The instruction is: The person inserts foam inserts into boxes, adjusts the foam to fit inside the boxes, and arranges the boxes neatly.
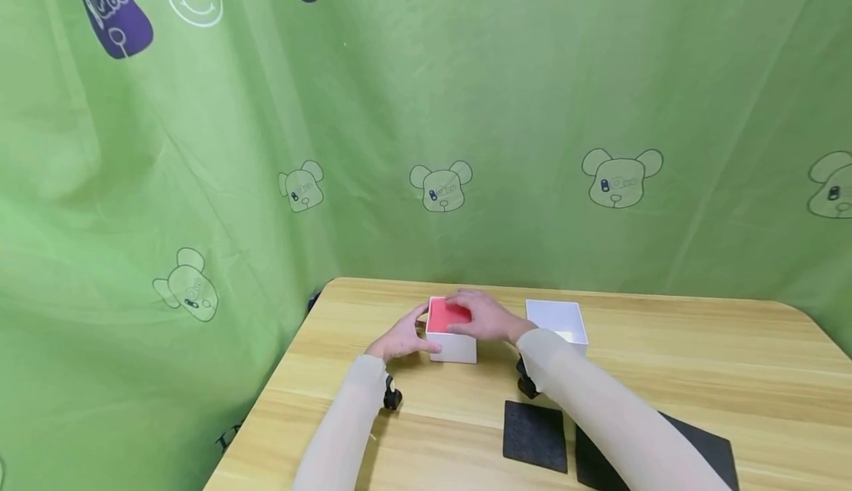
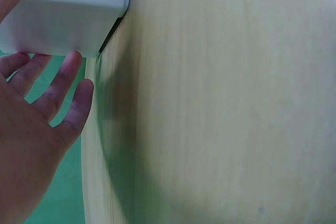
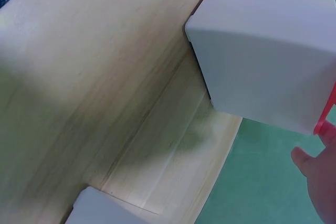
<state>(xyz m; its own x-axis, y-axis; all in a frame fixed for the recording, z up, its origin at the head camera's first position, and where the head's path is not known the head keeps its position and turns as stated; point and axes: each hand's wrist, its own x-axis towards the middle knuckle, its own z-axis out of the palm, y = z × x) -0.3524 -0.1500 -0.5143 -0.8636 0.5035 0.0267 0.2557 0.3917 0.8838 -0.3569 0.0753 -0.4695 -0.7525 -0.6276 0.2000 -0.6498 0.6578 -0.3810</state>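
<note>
A white box [image 1: 454, 348] stands on the wooden table [image 1: 699, 358] with a red pad [image 1: 444, 317] lying in its open top. My right hand [image 1: 486, 317] rests flat over the pad's right part, fingers fairly straight. My left hand [image 1: 399, 341] touches the box's left side with its fingers extended. In the left wrist view the box [image 2: 68, 19] is at the top left, and the spread fingers [image 2: 60, 85] reach up to its wall. The right wrist view shows the box [image 3: 262, 51], a red edge of the pad [image 3: 326, 111] and a fingertip [image 3: 317, 177] at the right.
A second white box [image 1: 555, 317] stands just right of my right hand and shows as a corner [image 3: 100, 211] in the right wrist view. Two black pads [image 1: 535, 435] [image 1: 692, 439] lie near the front edge. Green printed cloth [image 1: 466, 106] hangs behind and left of the table.
</note>
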